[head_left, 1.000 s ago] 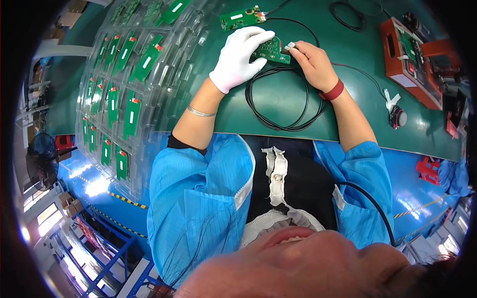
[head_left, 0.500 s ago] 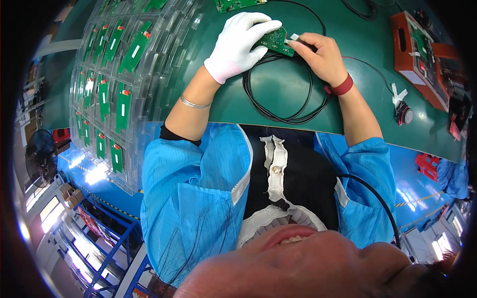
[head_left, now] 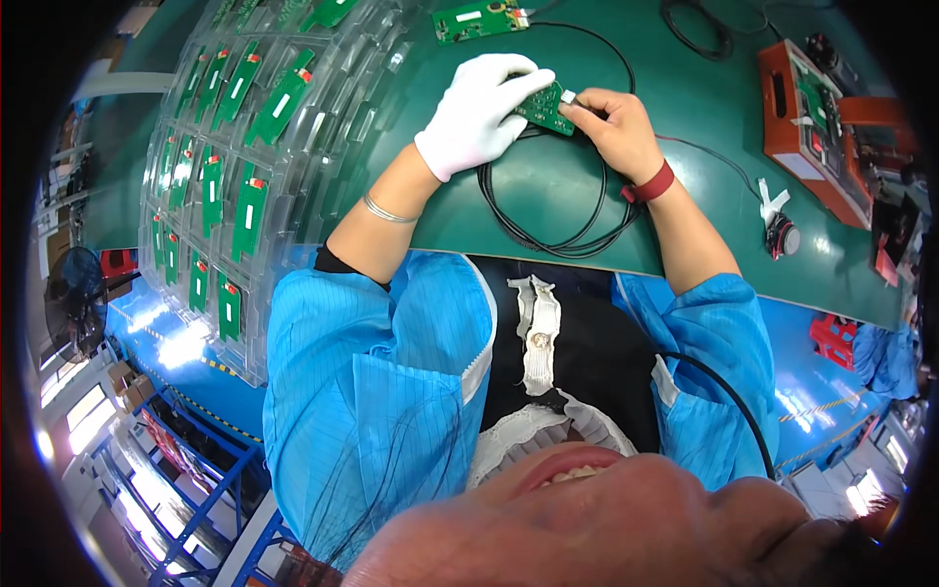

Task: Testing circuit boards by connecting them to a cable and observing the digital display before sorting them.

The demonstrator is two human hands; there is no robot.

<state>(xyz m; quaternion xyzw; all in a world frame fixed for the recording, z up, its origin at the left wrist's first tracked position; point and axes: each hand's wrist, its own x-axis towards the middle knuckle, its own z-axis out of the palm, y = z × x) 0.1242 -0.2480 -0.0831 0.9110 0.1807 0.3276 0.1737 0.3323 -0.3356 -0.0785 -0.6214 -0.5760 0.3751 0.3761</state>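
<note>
In my left hand (head_left: 476,114), which wears a white glove, a green circuit board (head_left: 548,108) is gripped between thumb and fingers above the table. My bare right hand (head_left: 618,127) is closed at the board's right edge, thumb and forefinger pinching a small white connector (head_left: 567,97). The connector meets the board there; whether it is fully seated I cannot tell. Beneath both hands lies a coiled black cable (head_left: 499,207) on the green table (head_left: 440,220). Part of the board is hidden behind my gloved fingers.
Clear plastic trays (head_left: 269,220) with several green boards stand at left. Another circuit board (head_left: 479,22) with a cable lies at the far side. An orange-framed device (head_left: 817,137) sits at right, near a small round black part (head_left: 782,237) on a wire. The table's near edge runs before me.
The white connector, held slightly off the board's edge before, is now up against it. My right fingers have closed in toward the board. The whole view has shifted slightly.
</note>
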